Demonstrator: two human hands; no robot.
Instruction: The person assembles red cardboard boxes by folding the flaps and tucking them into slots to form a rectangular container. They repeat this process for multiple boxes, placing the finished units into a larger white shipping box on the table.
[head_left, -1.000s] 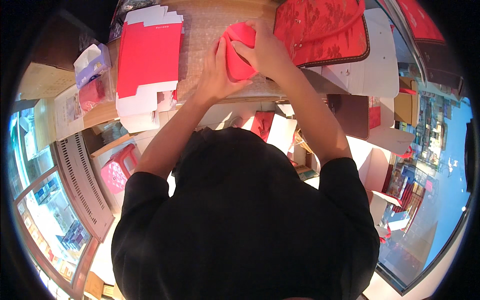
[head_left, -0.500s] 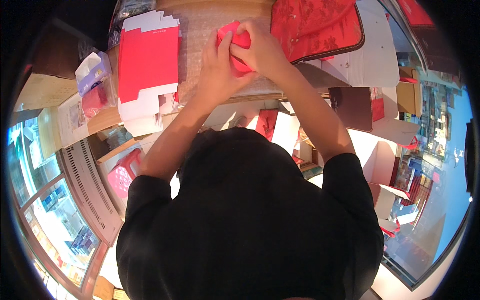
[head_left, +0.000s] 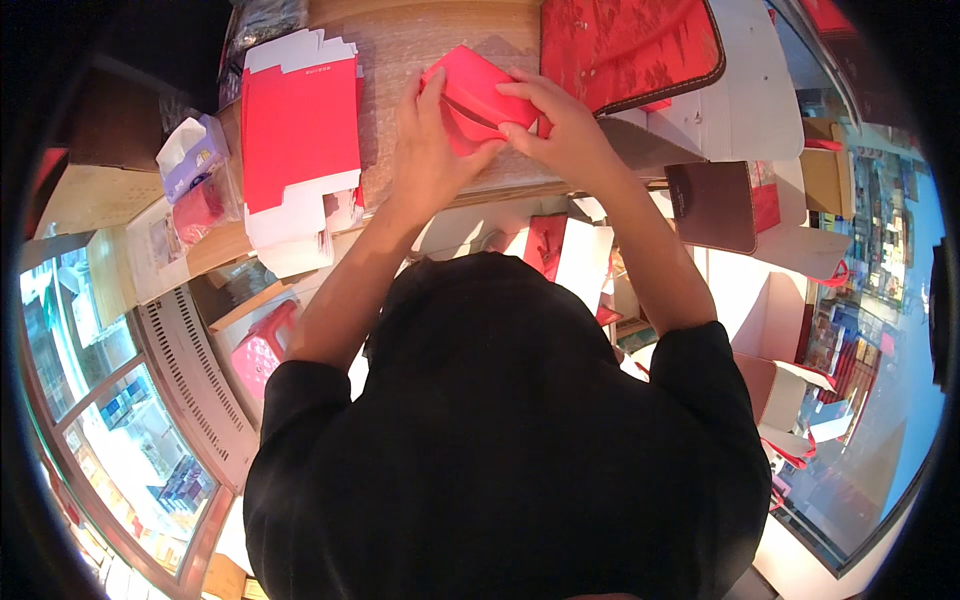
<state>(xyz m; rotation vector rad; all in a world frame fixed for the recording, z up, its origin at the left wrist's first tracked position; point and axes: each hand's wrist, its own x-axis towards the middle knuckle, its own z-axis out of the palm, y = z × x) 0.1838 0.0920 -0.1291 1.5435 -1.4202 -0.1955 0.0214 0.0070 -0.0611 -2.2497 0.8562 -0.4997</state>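
Observation:
A small red folded cardboard box [head_left: 482, 84] is between my hands above the wooden table [head_left: 400, 32], with a dark open slit along its near side. My left hand [head_left: 432, 150] grips its left edge, fingers on the outer wall and thumb at the near side. At the right end my right hand [head_left: 556, 122] pinches the box between fingers and thumb. Left of my hands lies a stack of flat red-and-white carton blanks [head_left: 300, 135]. A red brocade-patterned case with dark stitched trim [head_left: 630, 50] lies close to the right hand.
A purple tissue box [head_left: 192, 158] and a red plastic-wrapped packet [head_left: 196, 212] stand left of the blanks. White and brown case parts, including a dark brown panel [head_left: 712, 206], crowd the right side. Below the table's left edge is a pink stool [head_left: 262, 350].
The red box has turned and its slit side now shows. My right hand has shifted right and toward me, from on top of the box to its right end.

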